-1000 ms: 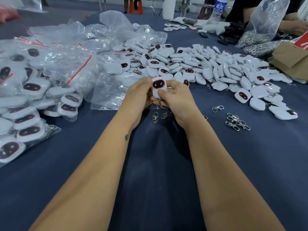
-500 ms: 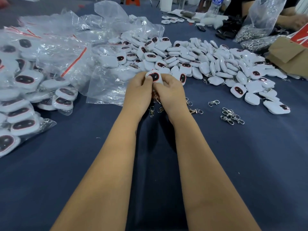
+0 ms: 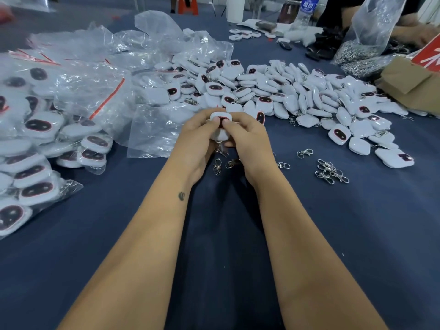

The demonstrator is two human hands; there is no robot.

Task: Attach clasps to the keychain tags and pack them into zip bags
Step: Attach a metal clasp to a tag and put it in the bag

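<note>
Both the left hand (image 3: pixel 198 132) and right hand (image 3: pixel 245 136) are pinching one tag (image 3: pixel 220 126) mid-table; the dangling clasp (image 3: pixel 221 151) is risking slipping off if not fully hooked.

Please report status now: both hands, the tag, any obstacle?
Left hand and right hand both pinch one white tag. Clasp hangs below it; attachment not visible. Loose clasps lie right. No obstruction seen.

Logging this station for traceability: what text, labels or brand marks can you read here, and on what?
Water bottle label: white characters on blue, too blurred to read.
Red sign at the right edge: part of one white character, cut off, unreadable.
Keychain tags: dark face panels only, no text visible.
Zip bags: no print visible.
</note>
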